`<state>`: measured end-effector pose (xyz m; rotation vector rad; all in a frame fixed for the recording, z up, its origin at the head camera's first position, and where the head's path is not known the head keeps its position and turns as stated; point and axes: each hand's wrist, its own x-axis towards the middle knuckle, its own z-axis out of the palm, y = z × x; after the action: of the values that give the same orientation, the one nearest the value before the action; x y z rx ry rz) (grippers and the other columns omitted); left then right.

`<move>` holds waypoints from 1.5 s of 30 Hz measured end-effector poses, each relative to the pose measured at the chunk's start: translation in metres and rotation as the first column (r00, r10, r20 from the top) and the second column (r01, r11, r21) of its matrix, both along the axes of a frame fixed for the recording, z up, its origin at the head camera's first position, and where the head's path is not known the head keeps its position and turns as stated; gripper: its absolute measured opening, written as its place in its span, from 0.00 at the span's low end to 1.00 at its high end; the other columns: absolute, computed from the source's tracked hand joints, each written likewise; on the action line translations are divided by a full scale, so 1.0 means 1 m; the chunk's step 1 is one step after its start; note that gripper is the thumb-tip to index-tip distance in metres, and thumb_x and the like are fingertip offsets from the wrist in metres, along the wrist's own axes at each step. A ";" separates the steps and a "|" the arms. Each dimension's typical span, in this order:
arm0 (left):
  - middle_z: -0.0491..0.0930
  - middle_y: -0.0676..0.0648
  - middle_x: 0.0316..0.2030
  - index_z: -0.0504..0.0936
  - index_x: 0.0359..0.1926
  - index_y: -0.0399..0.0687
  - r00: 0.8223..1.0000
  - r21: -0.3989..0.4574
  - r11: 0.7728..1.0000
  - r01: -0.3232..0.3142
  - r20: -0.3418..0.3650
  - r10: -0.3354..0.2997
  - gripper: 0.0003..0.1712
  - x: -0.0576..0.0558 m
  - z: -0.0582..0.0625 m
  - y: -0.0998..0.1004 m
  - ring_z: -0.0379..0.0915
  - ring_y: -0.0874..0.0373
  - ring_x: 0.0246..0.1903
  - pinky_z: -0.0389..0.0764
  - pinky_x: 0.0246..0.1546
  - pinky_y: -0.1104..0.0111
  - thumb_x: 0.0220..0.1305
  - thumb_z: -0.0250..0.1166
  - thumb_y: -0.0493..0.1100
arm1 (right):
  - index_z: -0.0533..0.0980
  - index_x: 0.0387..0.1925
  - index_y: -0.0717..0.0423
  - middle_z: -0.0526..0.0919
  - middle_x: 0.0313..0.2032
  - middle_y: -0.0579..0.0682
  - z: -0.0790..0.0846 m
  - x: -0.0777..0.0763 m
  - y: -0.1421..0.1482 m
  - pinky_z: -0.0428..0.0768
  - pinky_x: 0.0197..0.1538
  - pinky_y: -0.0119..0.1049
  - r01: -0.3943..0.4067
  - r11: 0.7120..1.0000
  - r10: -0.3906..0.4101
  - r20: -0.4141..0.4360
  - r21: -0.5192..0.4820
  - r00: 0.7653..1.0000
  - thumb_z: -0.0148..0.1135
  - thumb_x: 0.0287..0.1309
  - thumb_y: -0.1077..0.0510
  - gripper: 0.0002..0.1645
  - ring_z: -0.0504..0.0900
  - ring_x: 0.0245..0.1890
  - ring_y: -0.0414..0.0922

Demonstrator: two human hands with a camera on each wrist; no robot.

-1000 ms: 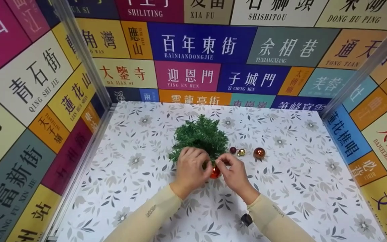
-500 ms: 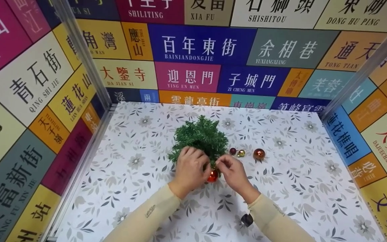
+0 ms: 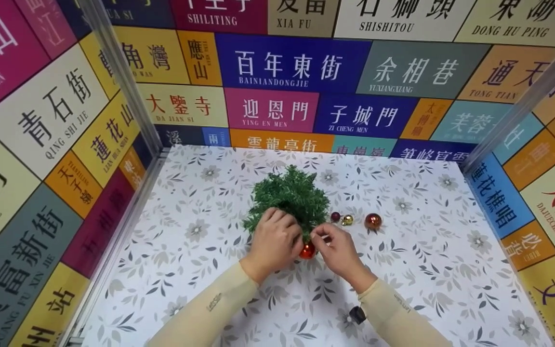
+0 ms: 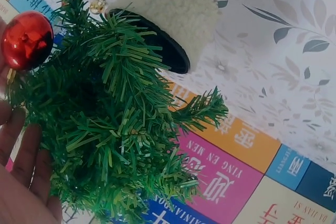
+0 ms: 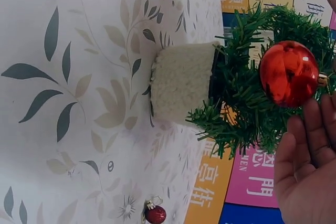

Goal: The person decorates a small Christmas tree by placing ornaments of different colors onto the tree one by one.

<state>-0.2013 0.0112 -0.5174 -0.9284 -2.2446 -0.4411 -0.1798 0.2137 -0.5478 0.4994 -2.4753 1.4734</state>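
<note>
A small green artificial Christmas tree [image 3: 289, 195] stands in a fuzzy cream pot [image 5: 181, 82]; the pot shows only in the wrist views. From a branch on its near side hangs a shiny red bauble [image 3: 308, 251] with a gold cap, between my two hands. My left hand [image 3: 276, 240] bends its fingers at the branch beside the bauble, their tips partly hidden in the head view. With thumb and forefinger, my right hand [image 3: 339, 248] pinches at the bauble's hanging loop just above the cap. The loop itself is too small to see clearly.
Right of the tree lie a small dark red bauble [image 3: 336, 217], a small gold bauble [image 3: 348, 220] and a larger copper-red bauble [image 3: 373, 221]. The table [image 3: 200, 274] has a leaf-patterned cover. Panels with printed signs [image 3: 292, 62] enclose its back and sides.
The red bauble shifts slightly down and left, then a little back to the right. Both hands stay almost in place at the branch, with only small finger movements.
</note>
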 end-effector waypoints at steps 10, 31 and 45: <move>0.81 0.50 0.32 0.83 0.22 0.49 0.997 -0.131 0.990 -0.044 -0.071 0.035 0.13 -0.001 0.000 -0.001 0.74 0.49 0.39 0.69 0.58 0.55 0.61 0.62 0.47 | 0.80 0.34 0.47 0.81 0.32 0.36 0.002 -0.002 -0.001 0.81 0.36 0.36 0.043 0.995 -0.040 -0.045 0.085 0.998 0.63 0.66 0.60 0.05 0.80 0.31 0.37; 0.82 0.49 0.35 0.86 0.32 0.48 0.999 -0.097 0.995 0.018 -0.044 -0.022 0.10 0.001 -0.005 -0.006 0.75 0.50 0.39 0.70 0.58 0.56 0.61 0.61 0.46 | 0.81 0.35 0.42 0.80 0.34 0.32 0.000 0.001 0.002 0.81 0.37 0.46 0.017 0.989 -0.014 -0.020 0.149 1.000 0.63 0.66 0.58 0.06 0.80 0.35 0.36; 0.80 0.44 0.53 0.84 0.47 0.47 0.999 -0.053 0.998 0.026 -0.038 -0.028 0.18 -0.001 -0.003 -0.016 0.74 0.47 0.53 0.71 0.58 0.55 0.57 0.65 0.48 | 0.81 0.37 0.42 0.80 0.35 0.32 -0.001 0.004 0.015 0.82 0.42 0.50 0.009 0.986 -0.006 -0.023 0.168 1.000 0.63 0.66 0.59 0.06 0.81 0.37 0.36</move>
<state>-0.2028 -0.0052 -0.5201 -0.9870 -2.2205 -0.3749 -0.1761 0.2290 -0.5491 0.5329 -2.5938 1.2550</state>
